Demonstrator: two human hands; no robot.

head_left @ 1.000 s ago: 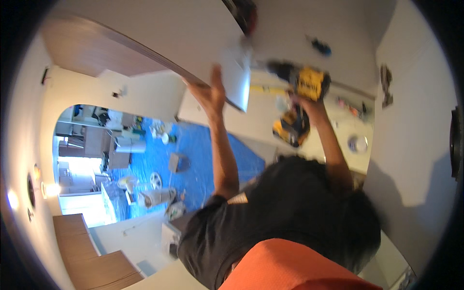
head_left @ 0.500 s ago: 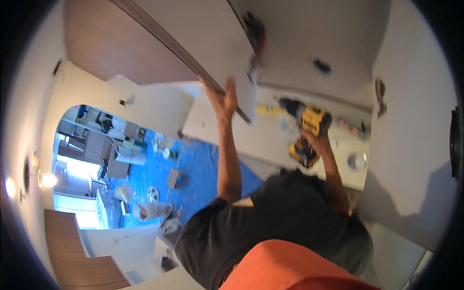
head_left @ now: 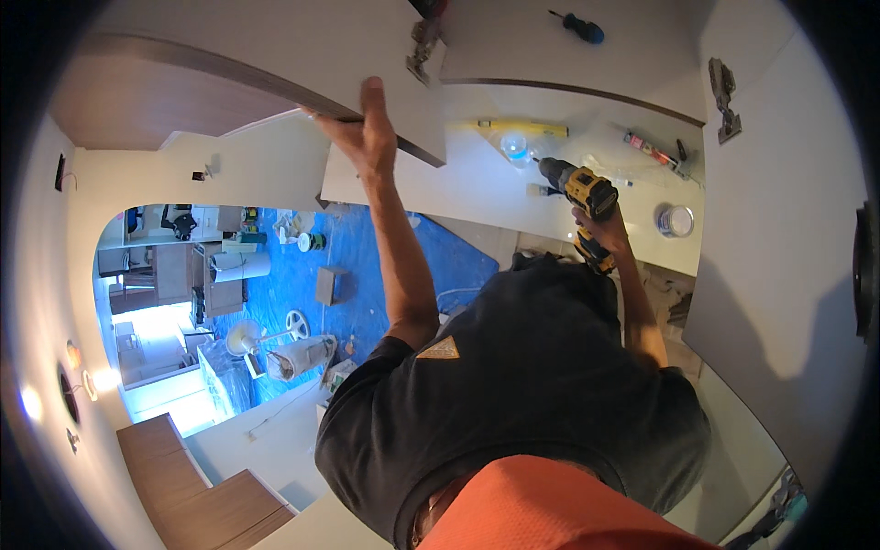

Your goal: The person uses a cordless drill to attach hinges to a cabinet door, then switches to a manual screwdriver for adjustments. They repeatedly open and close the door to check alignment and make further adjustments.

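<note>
My left hand is closed round the bottom edge of a pale cabinet door, thumb on its inner face and fingers behind it. A metal hinge shows on that door near its far corner. In my right hand is a yellow and black cordless drill, held by its handle. The drill's chuck points up and left, over a white countertop, apart from the door. A second hinge sits on the pale panel at the right.
A dark screwdriver lies on the cabinet shelf. On the countertop are a yellow level, a clear bottle, a brush, a sealant tube and a round tin. Blue sheeting covers the floor at left.
The view has shifted. My left hand and the door edge appear farther left and higher, the edge less steep. The drill has tilted and come slightly nearer my body, still in my right hand.
</note>
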